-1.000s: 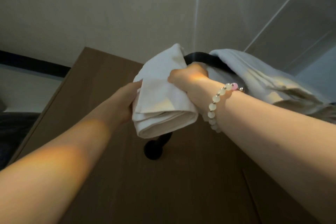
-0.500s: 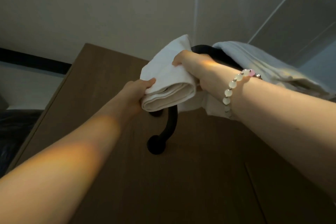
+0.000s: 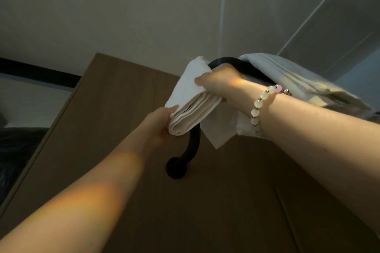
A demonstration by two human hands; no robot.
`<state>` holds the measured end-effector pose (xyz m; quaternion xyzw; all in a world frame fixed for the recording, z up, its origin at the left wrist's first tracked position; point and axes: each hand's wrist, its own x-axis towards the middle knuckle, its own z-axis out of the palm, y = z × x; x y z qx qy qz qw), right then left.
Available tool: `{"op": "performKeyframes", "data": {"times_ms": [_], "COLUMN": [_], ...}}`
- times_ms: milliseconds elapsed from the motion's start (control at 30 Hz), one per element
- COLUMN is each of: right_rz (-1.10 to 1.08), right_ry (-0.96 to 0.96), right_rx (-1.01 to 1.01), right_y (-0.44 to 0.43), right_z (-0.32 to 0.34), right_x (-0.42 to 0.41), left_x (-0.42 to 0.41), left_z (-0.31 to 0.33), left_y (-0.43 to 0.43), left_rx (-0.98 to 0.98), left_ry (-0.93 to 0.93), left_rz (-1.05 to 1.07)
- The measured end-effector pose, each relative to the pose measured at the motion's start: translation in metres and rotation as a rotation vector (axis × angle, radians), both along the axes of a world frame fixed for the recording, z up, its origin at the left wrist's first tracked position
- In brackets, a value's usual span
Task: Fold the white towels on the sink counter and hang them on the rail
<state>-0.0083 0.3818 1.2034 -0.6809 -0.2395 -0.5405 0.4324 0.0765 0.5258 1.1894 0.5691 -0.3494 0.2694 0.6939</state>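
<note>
I look up at a black curved rail [image 3: 194,141] fixed to a brown wooden panel. A folded white towel [image 3: 191,96] lies over the rail's top bend. My left hand [image 3: 162,121] grips its lower folded edge from the left. My right hand [image 3: 218,82], with a bead bracelet at the wrist, holds the towel's upper part against the rail. Another white towel [image 3: 292,80] hangs over the rail further right, and its loose corner shows below my right wrist.
The brown wooden panel [image 3: 102,129] fills the lower view, with a vertical seam at the lower right. Above it is a pale wall or ceiling [image 3: 144,16]. A dark band [image 3: 37,72] runs along the left wall.
Both hands raised the folded towel and drew it further over the rail's bend. The lower stretch of the rail, hidden behind the towel before, now shows below it.
</note>
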Motion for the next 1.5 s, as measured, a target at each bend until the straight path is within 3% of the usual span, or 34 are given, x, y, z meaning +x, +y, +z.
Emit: {"op": "performKeyframes", "data": {"times_ms": [100, 300, 733, 867, 967, 1167, 1267, 1500], "right_rz": [0.085, 0.279, 0.207, 0.253, 0.288, 0.228, 0.144, -0.105], "right_ry": [0.025, 0.005, -0.009, 0.03, 0.057, 0.27, 0.342, 0.178], "right_rx": [0.027, 0.125, -0.076, -0.057, -0.013, -0.162, -0.104, 0.006], "right_y": [-0.003, -0.025, -0.011, -0.018, -0.013, -0.009, -0.002, -0.007], "right_z": [-0.005, -0.01, -0.003, 0.022, 0.006, -0.019, -0.024, -0.029], "right_x": [0.011, 0.015, 0.034, 0.071, 0.052, 0.034, 0.034, 0.027], "left_x": [0.007, 0.014, 0.026, 0.024, 0.024, 0.03, 0.039, 0.04], "left_z": [0.005, 0.005, -0.008, -0.011, -0.014, -0.023, -0.025, -0.029], "left_y": [0.01, 0.021, 0.031, 0.028, 0.024, 0.006, -0.007, -0.014], "left_rx": [-0.044, -0.057, -0.058, -0.049, -0.04, 0.031, 0.043, 0.031], "left_ry": [0.013, -0.026, -0.043, -0.05, -0.055, -0.041, -0.036, -0.106], "left_rz": [-0.064, 0.031, 0.151, 0.155, 0.15, 0.098, 0.086, 0.064]}}
